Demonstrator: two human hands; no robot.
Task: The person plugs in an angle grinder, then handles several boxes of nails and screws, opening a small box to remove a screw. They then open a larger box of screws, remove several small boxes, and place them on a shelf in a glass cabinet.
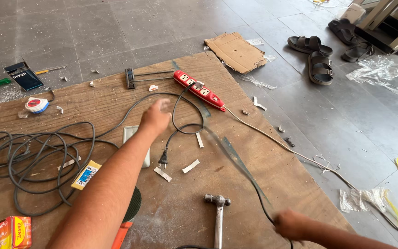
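Note:
I look down at a wooden board [116, 99] lying on a grey tile floor. My left hand [155, 119] reaches out over the middle of the board, its fingers blurred and apart, with nothing seen in it. It hovers beside a loop of black cord [187, 133] that ends in a black plug [163, 159]. My right hand [291, 223], at the board's near edge, is closed around a dark cable [236, 161]. The cable is blurred and runs up toward a red power strip [199, 90].
A hammer [218, 216] lies near my right hand. A coil of grey cable [28, 157], a tape measure [37, 105], a white switch plate [130, 136] and small boxes [86, 174] sit to the left. Cardboard [236, 51], sandals [316, 55] and plastic wrap [378, 71] lie on the floor.

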